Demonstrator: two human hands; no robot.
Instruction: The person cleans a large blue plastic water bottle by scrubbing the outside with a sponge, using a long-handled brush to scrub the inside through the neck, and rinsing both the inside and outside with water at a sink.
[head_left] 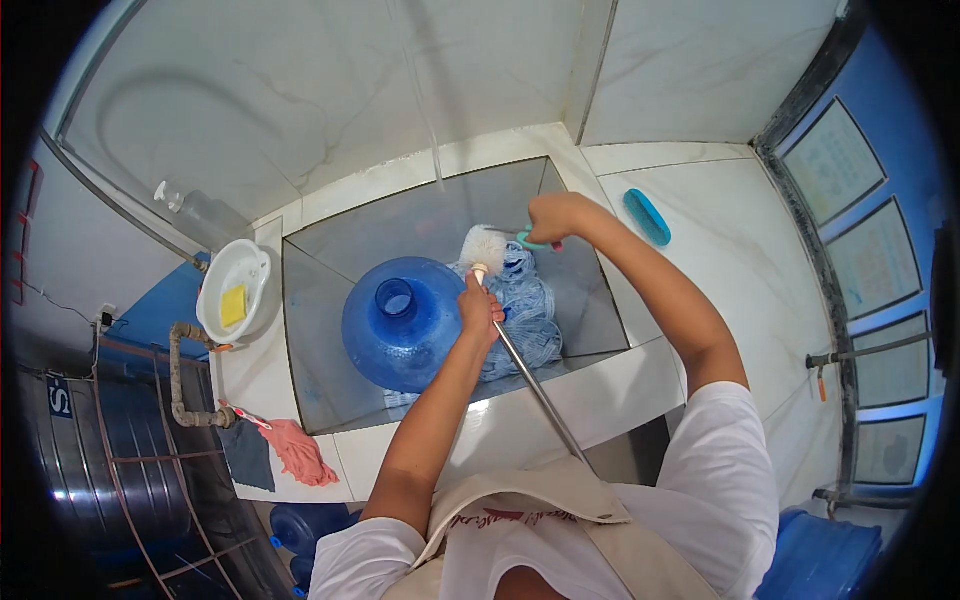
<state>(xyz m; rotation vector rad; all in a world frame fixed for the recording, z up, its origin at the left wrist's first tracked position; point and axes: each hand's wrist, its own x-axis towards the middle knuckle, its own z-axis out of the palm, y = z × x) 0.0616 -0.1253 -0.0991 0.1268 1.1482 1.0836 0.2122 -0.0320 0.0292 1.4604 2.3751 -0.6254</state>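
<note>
My left hand (pixel 482 308) is closed around the neck of a long-handled brush (pixel 530 375), whose metal handle slants down toward my apron. The brush's round white bristle head (pixel 484 246) points up inside the basin. Just right of that head, my right hand (pixel 556 218) is closed on a small green tool (pixel 530 240) with a pink part; its exact kind is partly hidden by my fingers. A large blue water jug (pixel 385 345) stands left of my left hand, its mouth facing up. Under the brush lies a pile of bluish-white netting or cloth (pixel 530 315).
The grey basin (pixel 330 250) has a tiled ledge around it. At left stand a white bowl (pixel 258 300) with a yellow sponge (pixel 233 305), a pump bottle (pixel 205 215), and pink cloth (pixel 298 452). A blue scrub brush (pixel 648 218) lies on the right ledge. Thin water falls at the back.
</note>
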